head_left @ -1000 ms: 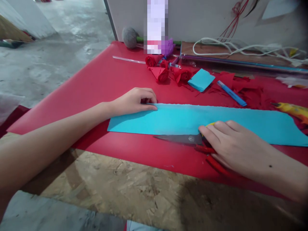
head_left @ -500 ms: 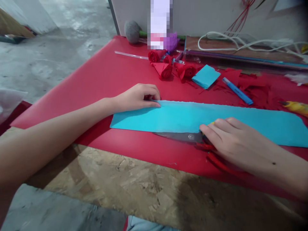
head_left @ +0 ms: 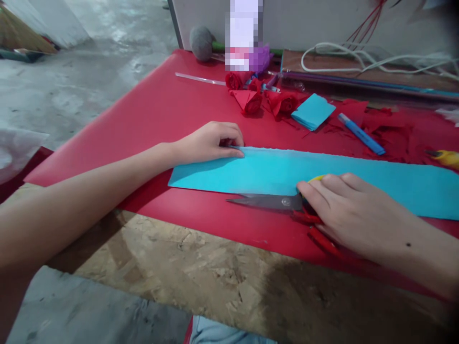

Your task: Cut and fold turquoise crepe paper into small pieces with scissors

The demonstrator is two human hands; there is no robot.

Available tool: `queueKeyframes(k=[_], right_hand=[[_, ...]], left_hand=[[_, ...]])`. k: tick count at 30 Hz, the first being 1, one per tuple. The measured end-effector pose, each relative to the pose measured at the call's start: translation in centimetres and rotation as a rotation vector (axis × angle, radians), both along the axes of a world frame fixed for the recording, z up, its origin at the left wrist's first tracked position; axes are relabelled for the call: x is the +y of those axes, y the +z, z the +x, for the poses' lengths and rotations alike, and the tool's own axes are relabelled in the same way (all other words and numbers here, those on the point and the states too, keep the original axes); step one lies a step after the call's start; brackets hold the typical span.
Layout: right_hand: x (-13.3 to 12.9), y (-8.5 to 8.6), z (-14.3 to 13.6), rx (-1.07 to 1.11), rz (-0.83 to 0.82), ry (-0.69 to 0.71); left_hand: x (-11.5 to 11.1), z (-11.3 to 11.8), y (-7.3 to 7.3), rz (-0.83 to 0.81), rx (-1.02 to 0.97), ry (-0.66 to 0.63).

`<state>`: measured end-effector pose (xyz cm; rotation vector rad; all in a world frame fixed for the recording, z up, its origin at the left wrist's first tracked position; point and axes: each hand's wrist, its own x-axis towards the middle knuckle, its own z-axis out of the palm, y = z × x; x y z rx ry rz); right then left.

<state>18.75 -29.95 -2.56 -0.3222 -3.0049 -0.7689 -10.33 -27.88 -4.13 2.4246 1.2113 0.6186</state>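
Note:
A long strip of bright blue paper lies across the red sheet. My left hand is closed in a pinch on its upper edge near the left end, thumb on top of the paper. Lower right, my right hand grips a pair of scissors with red and yellow handles. The dark blades point left along the strip's lower edge and look closed together. My right fingers cover most of the handles, and the hand rests over the strip's lower part.
Behind the strip lie red paper roses, a folded blue paper piece, a blue marker and red scraps. White cable runs along the back. The red sheet covers a chipboard table.
The scissor blades show more fully below the strip's lower edge, where the paper partly covered them before. My left hand keeps its pinch. The whole view has shifted slightly.

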Motion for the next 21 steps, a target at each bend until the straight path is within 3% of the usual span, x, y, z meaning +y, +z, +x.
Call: queueKeyframes(k=[9,21], right_hand=[[0.0,0.2,-1.4,-0.038,0.039,0.003],[0.1,0.4,-1.1,-0.03,0.054,0.054]], left_hand=[[0.0,0.1,0.1,0.012,-0.008,-0.008],[0.0,0.0,-0.1,0.034,-0.018,-0.025]])
